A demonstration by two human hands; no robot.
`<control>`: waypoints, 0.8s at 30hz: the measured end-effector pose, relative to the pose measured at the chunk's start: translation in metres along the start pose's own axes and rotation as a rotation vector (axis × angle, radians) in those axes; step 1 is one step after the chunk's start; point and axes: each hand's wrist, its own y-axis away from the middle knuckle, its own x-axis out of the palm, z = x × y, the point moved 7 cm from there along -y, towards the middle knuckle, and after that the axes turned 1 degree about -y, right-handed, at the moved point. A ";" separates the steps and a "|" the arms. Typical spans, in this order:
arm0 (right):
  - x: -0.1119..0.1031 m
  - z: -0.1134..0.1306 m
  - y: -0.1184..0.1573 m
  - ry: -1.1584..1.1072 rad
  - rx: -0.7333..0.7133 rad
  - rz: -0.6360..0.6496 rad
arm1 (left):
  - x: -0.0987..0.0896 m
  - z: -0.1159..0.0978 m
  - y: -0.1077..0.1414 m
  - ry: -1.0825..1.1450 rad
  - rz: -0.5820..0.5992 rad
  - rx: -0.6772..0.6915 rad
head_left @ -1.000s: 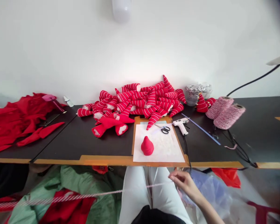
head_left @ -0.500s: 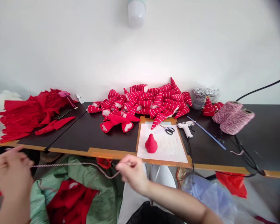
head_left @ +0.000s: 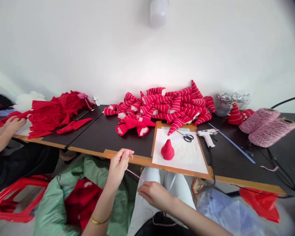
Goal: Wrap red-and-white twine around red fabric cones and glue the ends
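Observation:
My left hand (head_left: 119, 166) is closed on a red-and-white twisted string (head_left: 133, 173), just in front of the table edge. A short end of it pokes out above the fingers. Lower and to the right, my right hand (head_left: 155, 196) pinches the same string above my lap, and a loose length hangs down over my dark clothing. On the white paper (head_left: 182, 159) stands a plain red stuffed cone (head_left: 167, 149). Behind it lie black-handled scissors (head_left: 188, 138), with a white glue gun (head_left: 207, 136) to their right.
Striped red stuffed cones (head_left: 162, 106) are heaped against the wall. Two cones of red-and-white string (head_left: 272, 132) lie at right near a blue stick (head_left: 232, 143). Left are red fabric pieces (head_left: 49, 118) and a co-worker's hands (head_left: 14, 124). A green sack (head_left: 50, 203) stands below.
My left hand has come in from the far left towards my right hand, which has dropped lower and slightly right. The string between them is now short. The view has turned left.

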 end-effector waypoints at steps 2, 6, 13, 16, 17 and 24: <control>-0.022 -0.019 0.019 0.044 0.029 -0.102 | 0.010 -0.001 -0.001 -0.085 -0.013 0.043; -0.066 -0.022 0.034 -0.216 0.172 -0.472 | 0.042 -0.005 0.003 -0.252 0.026 0.147; -0.101 -0.020 0.021 -0.470 0.189 -0.692 | 0.099 0.016 0.017 -0.235 0.342 0.073; -0.100 -0.031 0.029 -0.416 0.234 -0.648 | 0.107 0.024 0.017 -0.268 0.406 0.074; -0.103 -0.036 0.030 -0.369 0.237 -0.605 | 0.109 0.026 0.016 -0.288 0.422 0.075; -0.271 -0.106 0.055 0.466 0.636 -0.786 | 0.093 0.043 -0.002 -0.214 0.230 0.069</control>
